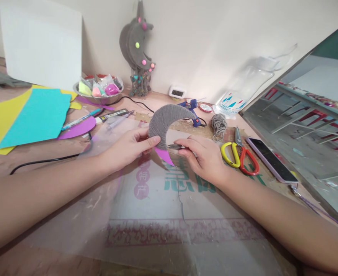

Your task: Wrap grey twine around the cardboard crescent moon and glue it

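Note:
My left hand [134, 143] pinches a crescent moon shape [160, 124] between thumb and fingers, above the mat. Grey yarn is wound closely round most of it, and its lower tip [165, 156] shows bare purple. Just right of the crescent's lower part, my right hand [204, 155] is closed on a small bundle of grey yarn [175, 146]. A loose grey strand [181, 203] trails below the hands over the mat. The fingers of the left hand behind the crescent are partly hidden.
A clear mat [146, 245] covers printed card. At right lie scissors [239, 153], a phone [272, 160] and a yarn ball [219, 124]. Behind are a blue glue gun [196, 115], a timer [177, 92], a jug [240, 86] and a clay bowl [100, 99]. Coloured sheets [36, 119] lie left.

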`<state>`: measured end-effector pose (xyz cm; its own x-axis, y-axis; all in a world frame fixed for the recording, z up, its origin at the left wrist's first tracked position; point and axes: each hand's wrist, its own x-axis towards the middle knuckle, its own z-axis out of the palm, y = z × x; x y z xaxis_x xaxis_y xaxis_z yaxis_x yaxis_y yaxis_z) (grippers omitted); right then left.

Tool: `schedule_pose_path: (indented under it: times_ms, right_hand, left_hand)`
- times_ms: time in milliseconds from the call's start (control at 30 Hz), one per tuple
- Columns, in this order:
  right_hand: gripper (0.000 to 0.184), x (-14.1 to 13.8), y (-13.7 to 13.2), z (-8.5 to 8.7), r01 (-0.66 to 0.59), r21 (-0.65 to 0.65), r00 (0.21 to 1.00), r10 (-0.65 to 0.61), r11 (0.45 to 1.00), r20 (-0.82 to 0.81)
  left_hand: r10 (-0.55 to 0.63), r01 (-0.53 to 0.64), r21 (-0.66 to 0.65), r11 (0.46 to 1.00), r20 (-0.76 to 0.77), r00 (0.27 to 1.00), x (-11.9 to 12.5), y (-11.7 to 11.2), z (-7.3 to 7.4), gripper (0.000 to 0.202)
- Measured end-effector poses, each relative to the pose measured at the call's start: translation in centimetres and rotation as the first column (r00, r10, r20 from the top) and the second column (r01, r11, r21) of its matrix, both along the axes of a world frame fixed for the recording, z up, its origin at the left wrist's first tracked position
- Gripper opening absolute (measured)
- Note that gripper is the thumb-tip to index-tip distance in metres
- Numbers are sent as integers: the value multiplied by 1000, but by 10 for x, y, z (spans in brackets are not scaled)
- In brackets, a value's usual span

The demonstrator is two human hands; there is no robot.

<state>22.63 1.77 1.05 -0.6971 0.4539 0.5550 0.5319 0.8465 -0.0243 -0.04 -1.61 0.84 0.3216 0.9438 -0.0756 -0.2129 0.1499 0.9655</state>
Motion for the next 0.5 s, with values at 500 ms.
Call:
schedule_pose_path:
  times_ms: [500]
  right_hand:
    - [23, -2, -1, -1, 3, 30, 999, -4, 1000, 38]
  left_hand:
    - [-1, 4, 44, 999, -51, 999, -2, 3, -4, 21]
